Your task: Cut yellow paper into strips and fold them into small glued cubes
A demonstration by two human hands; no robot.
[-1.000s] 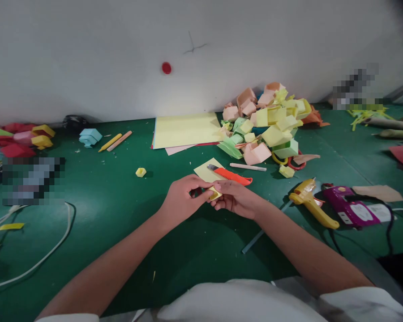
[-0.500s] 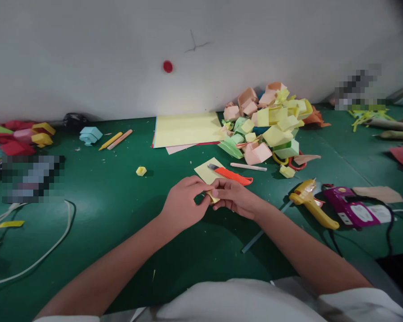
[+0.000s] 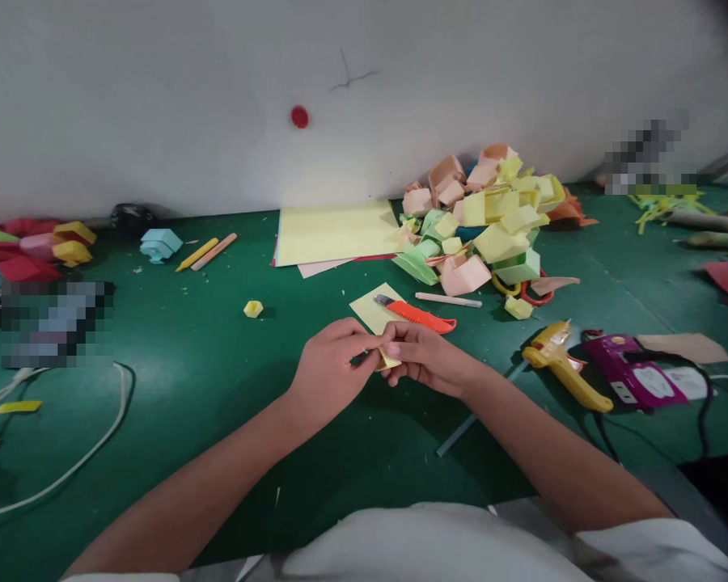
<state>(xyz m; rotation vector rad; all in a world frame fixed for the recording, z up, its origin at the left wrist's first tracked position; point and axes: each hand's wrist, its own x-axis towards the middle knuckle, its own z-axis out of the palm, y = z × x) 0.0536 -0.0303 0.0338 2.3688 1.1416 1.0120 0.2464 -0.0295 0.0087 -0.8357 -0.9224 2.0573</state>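
Between my fingertips is a small yellow piece of paper (image 3: 389, 362), mostly covered by the fingers. My left hand (image 3: 338, 361) pinches it from the left with thumb and forefinger. From the right, my right hand (image 3: 425, 356) grips it, thumb on top. Just beyond the hands lies a pale yellow paper sheet (image 3: 370, 305), with an orange utility knife (image 3: 421, 315) across it, its metal tip pointing left. A pale pink pen (image 3: 449, 300) rests behind the knife. To the left sits a small folded yellow paper shape (image 3: 253, 309).
Folded paper pieces (image 3: 501, 218) are heaped at the back right, beside stacked yellow sheets (image 3: 340, 234). A yellow glue gun (image 3: 564, 368) and a purple power strip (image 3: 634, 372) lie right of my forearm. A white cable (image 3: 118, 420) curves across the left.
The yellow paper between my fingers has turned slightly and shows a flatter face. Both hands keep almost the same place, and the view has shifted a little.
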